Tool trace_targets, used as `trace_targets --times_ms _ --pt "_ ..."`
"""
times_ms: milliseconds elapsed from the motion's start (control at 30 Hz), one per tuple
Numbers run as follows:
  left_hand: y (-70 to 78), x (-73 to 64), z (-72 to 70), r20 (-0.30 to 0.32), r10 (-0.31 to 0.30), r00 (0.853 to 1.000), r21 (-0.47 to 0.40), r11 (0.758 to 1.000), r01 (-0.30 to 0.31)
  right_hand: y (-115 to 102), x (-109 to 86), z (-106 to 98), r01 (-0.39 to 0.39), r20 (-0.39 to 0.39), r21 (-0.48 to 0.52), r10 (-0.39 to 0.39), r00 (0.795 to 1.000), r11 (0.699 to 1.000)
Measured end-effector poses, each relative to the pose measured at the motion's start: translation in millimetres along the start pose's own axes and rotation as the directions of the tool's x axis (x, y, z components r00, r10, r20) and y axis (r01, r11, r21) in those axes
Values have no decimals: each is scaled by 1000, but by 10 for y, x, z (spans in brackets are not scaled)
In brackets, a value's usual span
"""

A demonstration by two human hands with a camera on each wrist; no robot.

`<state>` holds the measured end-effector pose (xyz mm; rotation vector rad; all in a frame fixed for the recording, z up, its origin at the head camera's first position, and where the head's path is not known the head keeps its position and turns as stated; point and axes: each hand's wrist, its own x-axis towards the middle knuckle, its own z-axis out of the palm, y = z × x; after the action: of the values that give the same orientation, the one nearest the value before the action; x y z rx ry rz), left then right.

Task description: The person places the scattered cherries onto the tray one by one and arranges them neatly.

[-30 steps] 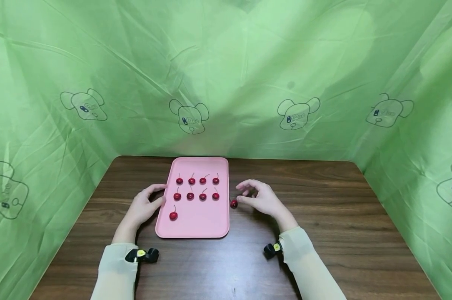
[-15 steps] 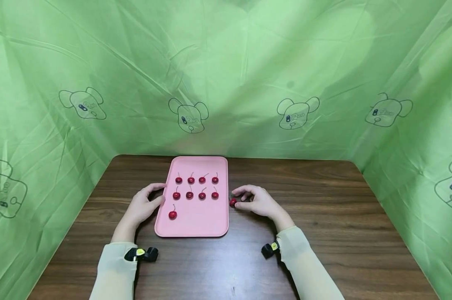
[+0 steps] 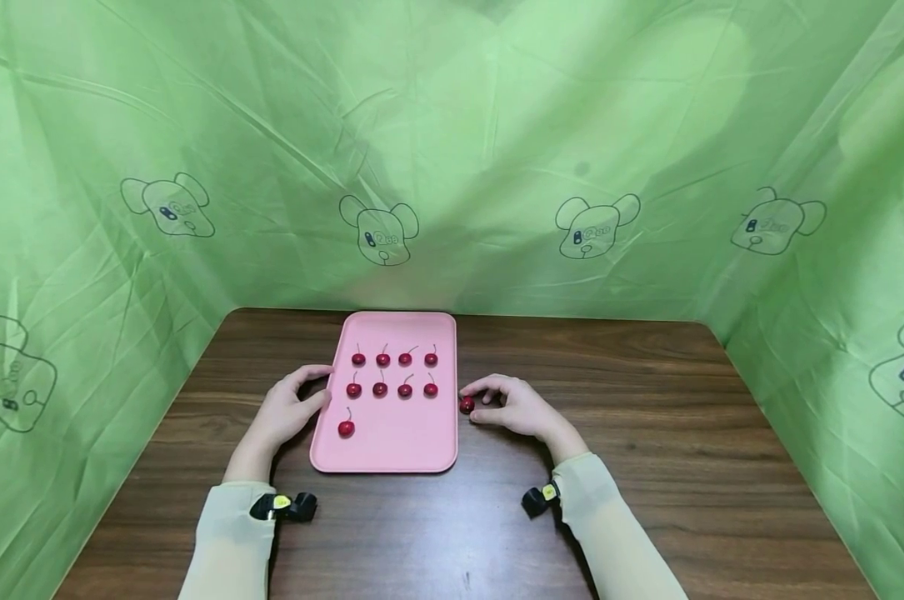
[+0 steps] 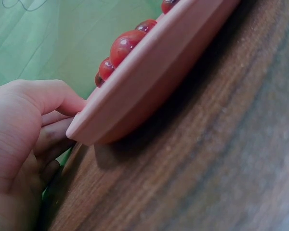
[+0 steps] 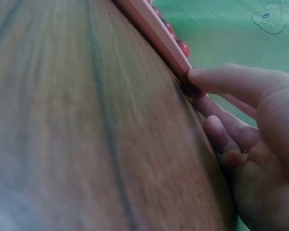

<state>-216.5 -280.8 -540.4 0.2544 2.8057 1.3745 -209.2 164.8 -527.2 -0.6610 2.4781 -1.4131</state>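
In the head view, a pink tray [image 3: 402, 450] lies flat on the table and bears several red cherries with stems [image 3: 380, 388]. They form two full rows and a single cherry [image 3: 346, 428] at the lower left. My left hand [image 3: 287, 412] touches the tray's left rim with thumb and fingertips, fingers loosely bent. Just outside the right rim, a loose cherry [image 3: 466, 404] lies between the thumb and forefinger of my right hand [image 3: 519, 408], which pinches it. The right wrist view shows this cherry [image 5: 192, 90] dark and partly hidden by the thumb.
The dark wood table [image 3: 646, 417] extends to both sides of the tray and in front of it. A green cloth [image 3: 452, 167] with mouse-head drawings hangs behind and at both sides. Each wrist wears a small black camera [image 3: 294, 508].
My right hand has come down and closed in on the loose cherry, thumb and forefinger now on either side of it. The left hand and the tray have stayed in place.
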Motion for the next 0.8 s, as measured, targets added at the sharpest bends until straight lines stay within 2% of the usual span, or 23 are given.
trace_targets --times_ms 500,800 --pt "7 8 3 11 -13 1000 12 1000 13 25 -2 23 1 -8 30 -1 1000 1000" --pt "10 3 -4 13 -24 1000 7 1000 24 12 1 44 12 -14 7 -12 1000 1000"
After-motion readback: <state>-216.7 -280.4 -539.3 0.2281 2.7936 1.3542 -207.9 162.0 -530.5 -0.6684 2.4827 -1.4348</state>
